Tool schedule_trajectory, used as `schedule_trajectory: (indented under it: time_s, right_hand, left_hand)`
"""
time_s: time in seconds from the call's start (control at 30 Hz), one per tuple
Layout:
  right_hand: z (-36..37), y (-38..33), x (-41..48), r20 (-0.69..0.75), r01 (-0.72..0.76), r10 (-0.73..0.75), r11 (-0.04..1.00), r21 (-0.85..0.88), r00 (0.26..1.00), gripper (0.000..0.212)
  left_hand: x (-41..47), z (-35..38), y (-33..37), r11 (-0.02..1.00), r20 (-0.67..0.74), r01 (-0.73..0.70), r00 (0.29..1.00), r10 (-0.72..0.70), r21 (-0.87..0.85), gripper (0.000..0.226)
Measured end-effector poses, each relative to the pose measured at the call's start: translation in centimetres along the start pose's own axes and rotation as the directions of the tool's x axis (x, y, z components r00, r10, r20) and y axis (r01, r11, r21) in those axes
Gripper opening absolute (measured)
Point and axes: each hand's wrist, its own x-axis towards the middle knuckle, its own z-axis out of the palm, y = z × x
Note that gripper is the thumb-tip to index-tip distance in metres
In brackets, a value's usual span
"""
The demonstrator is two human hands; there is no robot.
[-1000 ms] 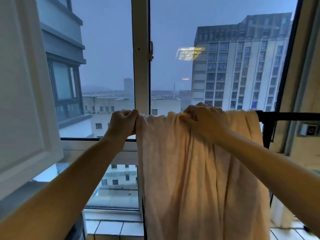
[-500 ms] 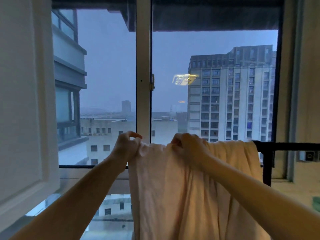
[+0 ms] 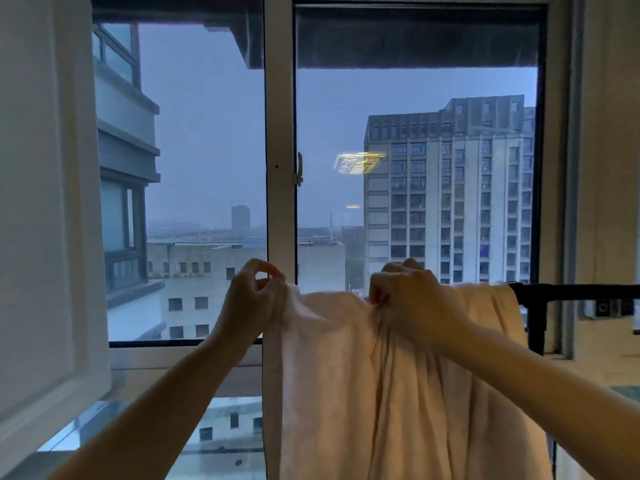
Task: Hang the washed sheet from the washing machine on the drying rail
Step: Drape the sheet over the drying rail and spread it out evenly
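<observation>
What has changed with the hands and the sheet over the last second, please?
The left hand loosened from a fist to a fingertip pinch on the left edge of the sheet; the right hand now bunches a fold. The sheet stays draped over the drying rail, both grips on.

Right of the sheet the rail runs bare, with a window frame behind and a white panel at left.

We have a single view, a wide-angle camera on the person's head. It looks forward, almost level, through the window, close to the drying rail. The arms run in from the lower corners, and the left hand and right hand meet the sheet low in the middle.
</observation>
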Motion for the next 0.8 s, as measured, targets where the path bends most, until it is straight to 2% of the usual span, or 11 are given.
schedule_trajectory:
  time_s: [0.07,0.13,0.3,0.37,0.43,0.5,0.53,0.63,0.7,0.8]
  right_hand:
    - [0.2,-0.5,-0.2,0.011,0.044,-0.043,0.998,-0.054,0.999,0.01]
    - [0.3,-0.9,-0.3,0.03,0.048,-0.045,0.996,-0.081,0.999,0.012]
    - [0.7,-1.8,1.1,0.056,-0.047,0.048,0.999,-0.018,0.997,0.018]
    - [1.1,-2.0,2.1,0.121,-0.081,0.081,0.997,-0.012,0.989,0.027]
    - [1.5,-2.2,2.9,0.182,-0.074,0.081,0.996,-0.042,0.98,0.027]
    - [2.0,-2.1,3.5,0.177,-0.083,0.087,0.996,-0.034,0.98,0.022]
    - [2.2,-1.8,3.6,0.146,-0.102,0.104,0.995,-0.025,0.984,0.021]
    - [2.4,-0.1,3.4,0.052,-0.216,0.215,0.976,0.018,0.975,0.017]
    - [2.2,1.1,3.0,0.017,-0.278,0.278,0.958,0.073,0.96,0.015]
    - [1.7,1.6,2.5,0.038,-0.242,0.239,0.965,0.102,0.97,0.014]
  left_hand:
    - [0.0,0.1,-0.1,0.999,0.096,0.05,0.994,-0.052,0.019,0.004]
    - [-0.4,0.4,-0.6,0.991,0.164,0.039,0.985,-0.06,0.129,0.009]
    - [-0.1,0.4,-0.9,0.941,0.049,-0.094,0.995,0.083,0.326,0.019]
    - [0.6,0.5,-0.6,0.961,0.066,-0.071,0.996,0.055,0.268,0.014]
    - [1.0,0.8,-0.1,0.995,0.101,0.072,0.992,-0.079,0.071,0.01]
    - [1.0,1.0,0.1,0.976,0.133,0.2,0.973,-0.187,-0.085,0.008]
    - [1.0,1.0,-0.1,0.973,0.127,0.212,0.972,-0.199,-0.092,0.008]
    - [0.7,1.0,-0.8,0.997,0.081,0.079,0.993,-0.08,0.021,0.012]
    - [0.5,0.9,-0.9,0.999,0.083,-0.009,0.997,0.007,0.034,0.011]
    - [0.2,0.9,-1.1,0.998,0.075,-0.053,0.996,0.051,0.023,0.011]
